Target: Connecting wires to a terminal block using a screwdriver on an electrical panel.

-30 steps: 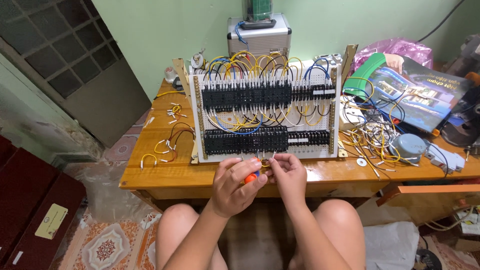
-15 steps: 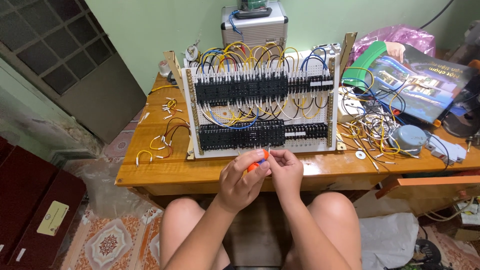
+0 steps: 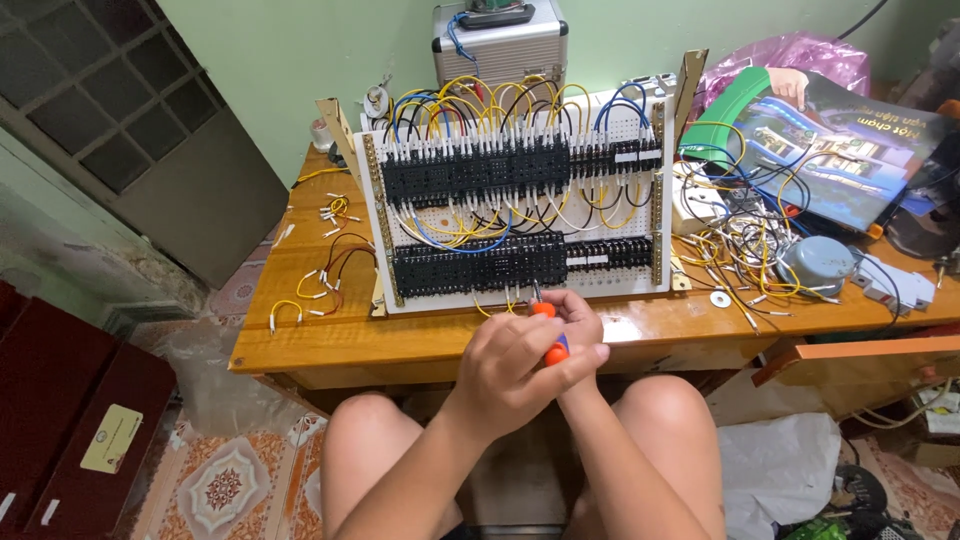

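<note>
At board's btm edge, both hands (image 3: 535,360) grip screwdriver (image 3: 548,330).

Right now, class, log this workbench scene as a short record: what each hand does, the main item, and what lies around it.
left hand: wrapped around an orange-handled screwdriver
right hand: at the screwdriver's tip end, by the panel's lower edge
main item: white wiring panel with two rows of black terminal blocks, propped tilted
left of panel: loose wire pieces
right of panel: tangled wires, magazine
surface: wooden table

Orange screwdriver (image 3: 547,335), tip up at white wiring board (image 3: 520,215) bottom edge.
</note>
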